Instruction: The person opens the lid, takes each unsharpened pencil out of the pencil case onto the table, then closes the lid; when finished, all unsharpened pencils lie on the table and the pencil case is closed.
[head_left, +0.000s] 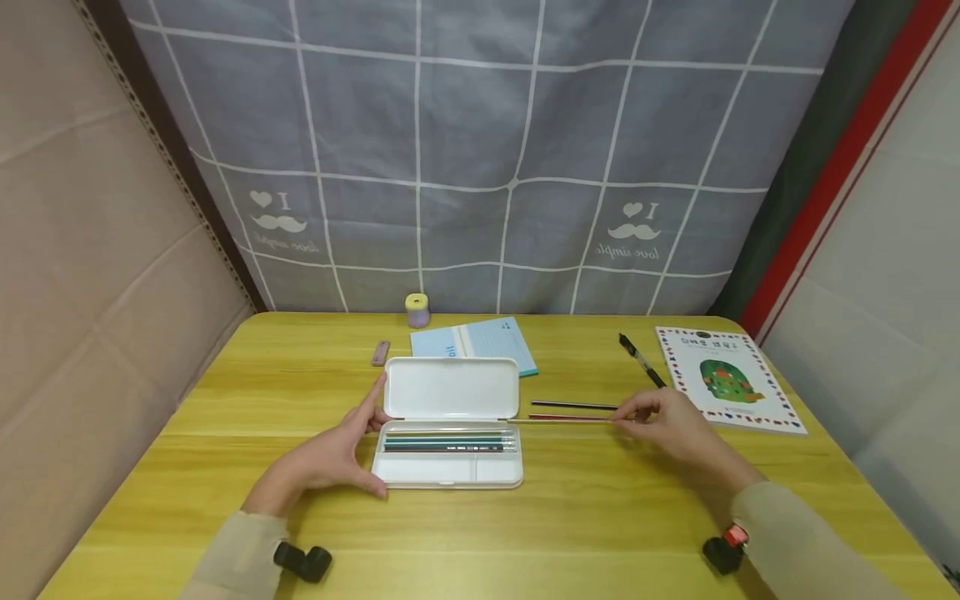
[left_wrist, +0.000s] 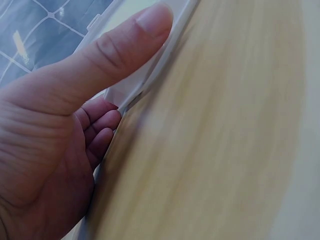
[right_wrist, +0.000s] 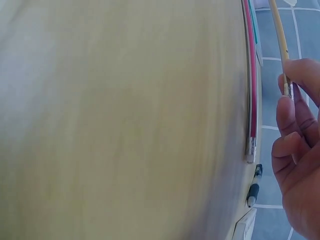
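A white pencil case [head_left: 452, 390] lies with its lid raised, several pencils [head_left: 442, 442] in its long compartment. My left hand [head_left: 330, 458] holds the case's left end, thumb at the front corner and fingers by the hinge side; the thumb [left_wrist: 115, 55] stretches along the edge in the left wrist view. My right hand [head_left: 675, 427] pinches a yellow pencil [right_wrist: 280, 37] near its end, between thumb and fingers. In the head view this pencil points left, its far end close to the case's hinge. A red pencil [right_wrist: 251, 90] and a black pencil [head_left: 573, 405] lie just beyond it.
A black pen [head_left: 641, 361] lies beside a white book [head_left: 727, 379] with a green picture at the right. Behind the case are a blue notebook [head_left: 517, 346], a small pinkish eraser [head_left: 381, 353] and a yellow-and-purple container [head_left: 417, 310]. A grey checked curtain [head_left: 465, 150] hangs behind the table.
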